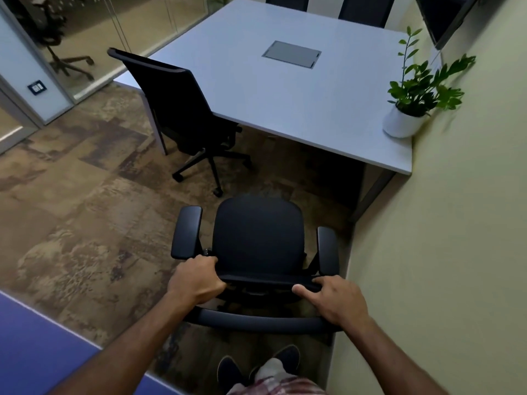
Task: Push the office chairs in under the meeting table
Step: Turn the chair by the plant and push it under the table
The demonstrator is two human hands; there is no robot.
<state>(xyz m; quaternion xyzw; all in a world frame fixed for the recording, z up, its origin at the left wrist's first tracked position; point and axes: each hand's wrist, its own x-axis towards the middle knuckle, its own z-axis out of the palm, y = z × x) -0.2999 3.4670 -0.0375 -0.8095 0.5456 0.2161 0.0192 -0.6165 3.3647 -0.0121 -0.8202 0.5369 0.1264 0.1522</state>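
Both hands (pixel 268 292) on unbranded chair (pixel 259 238)

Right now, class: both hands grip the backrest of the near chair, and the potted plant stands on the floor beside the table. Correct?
Not quite. In the head view the potted plant stands on the table, at its corner by the wall. Both the left hand and right hand do grip the near chair.

Meeting table (pixel 299 109) smooth matt pale laminate, near chair (pixel 261 235) black woven cloth seat, armrests (pixel 186 232) matt plastic, beneath table mottled brown carpet (pixel 71 209), plant pot (pixel 400 124) glossy white.
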